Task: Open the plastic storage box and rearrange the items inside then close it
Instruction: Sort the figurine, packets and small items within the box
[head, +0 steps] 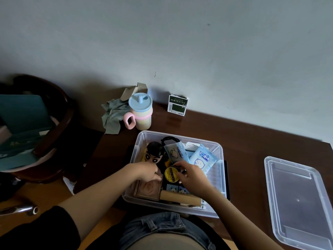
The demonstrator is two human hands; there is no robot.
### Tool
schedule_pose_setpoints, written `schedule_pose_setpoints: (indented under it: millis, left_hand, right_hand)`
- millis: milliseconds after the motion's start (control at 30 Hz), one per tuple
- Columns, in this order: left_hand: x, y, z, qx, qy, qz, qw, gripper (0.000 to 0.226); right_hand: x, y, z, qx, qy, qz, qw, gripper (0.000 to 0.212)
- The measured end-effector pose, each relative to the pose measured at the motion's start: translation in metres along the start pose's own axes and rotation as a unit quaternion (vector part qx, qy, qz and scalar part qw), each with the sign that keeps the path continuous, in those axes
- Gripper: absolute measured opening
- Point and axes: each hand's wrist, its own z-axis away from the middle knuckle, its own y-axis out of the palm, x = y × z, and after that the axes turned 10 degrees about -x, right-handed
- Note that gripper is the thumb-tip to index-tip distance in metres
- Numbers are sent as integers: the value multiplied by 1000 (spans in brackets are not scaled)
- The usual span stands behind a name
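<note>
The clear plastic storage box (142, 141) stands open on the dark wooden table, its clear lid (297, 201) lying flat to the right. Inside are a black-haired cartoon doll (155, 154), blue tissue packets (202, 159), a wooden framed box (148, 191), a wooden roller (180, 197) and a tape roll with a yellow label (170, 175). My left hand (146, 171) reaches into the box and grips the top edge of the wooden framed box. My right hand (191, 175) holds the tape roll, fingers curled round it.
Behind the box stand a pastel cup with a blue lid and pink handle (140, 111), a grey cloth (113, 114) and a small green and white carton (177, 105) against the wall. A dark wooden chair (59, 112) with teal items is at the left.
</note>
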Motion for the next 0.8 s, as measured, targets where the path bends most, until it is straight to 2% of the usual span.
schedule_pose_setpoints:
  millis: [67, 167, 267, 533, 600, 700, 800]
  left_hand:
    - [1, -1, 0, -22, 0, 3, 1000, 45]
    - [7, -7, 0, -126, 2, 35, 991, 27]
    - [13, -14, 3, -216, 8, 75, 974, 23]
    - [3, -16, 1, -268, 47, 161, 949, 20]
    - [-3, -15, 0, -253, 55, 196, 946, 21]
    - [-8, -14, -1, -220, 61, 208, 951, 20]
    - [-10, -14, -2, -276, 63, 189, 940, 14]
  right_hand:
    - [3, -4, 1, -12, 4, -21, 1000, 27]
    - [2, -15, 4, -54, 22, -19, 998, 21]
    - [-4, -27, 8, -76, 19, 32, 996, 20]
    - [-2, -30, 16, -22, -35, 48, 998, 26]
    - [-3, -32, 15, -59, -16, 35, 998, 20]
    - [-13, -48, 12, -166, 58, 48, 983, 12]
    - [-26, -63, 11, -196, 109, 129, 966, 18]
